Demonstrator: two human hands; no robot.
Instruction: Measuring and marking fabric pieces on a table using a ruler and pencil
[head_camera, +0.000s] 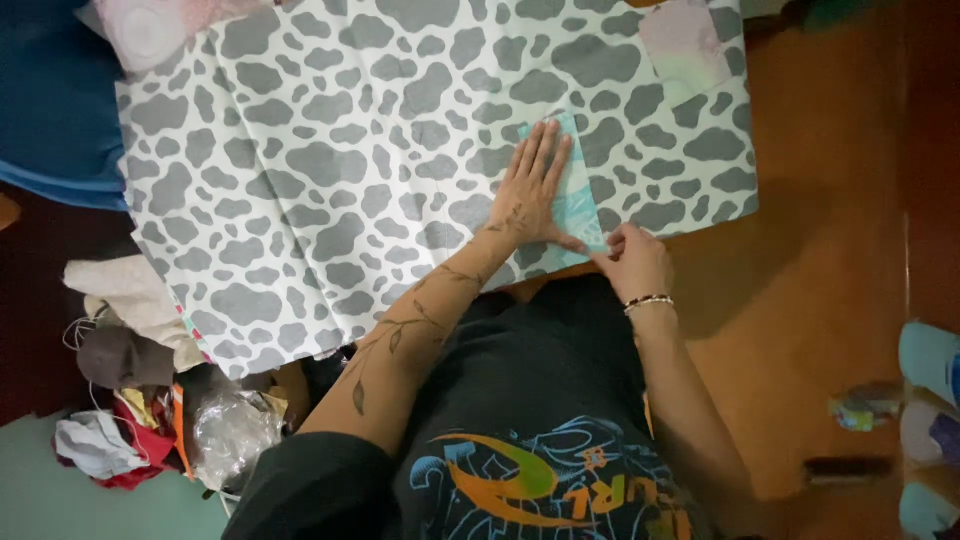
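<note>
Left hand (530, 190) spread flat, pressing pale turquoise cloth piece (578, 205) onto cow-spotted fabric (330, 170), right hand (632, 262) grip pinching that piece's near corner, just beside left thumb

- Light-blue paper piece (580, 205): largely covered by the flat left hand (530, 190); full outline not determinable.
- Right hand (632, 262): fingertips curled under at the paper's edge; grip unclear.
- Patterned sheet (330, 150): cut off at 12 o'clock.
- Cloth pile (130, 390), 8 o'clock: items indistinct.
- Small objects (865, 408), 4 o'clock: blurred, unidentifiable.
</note>
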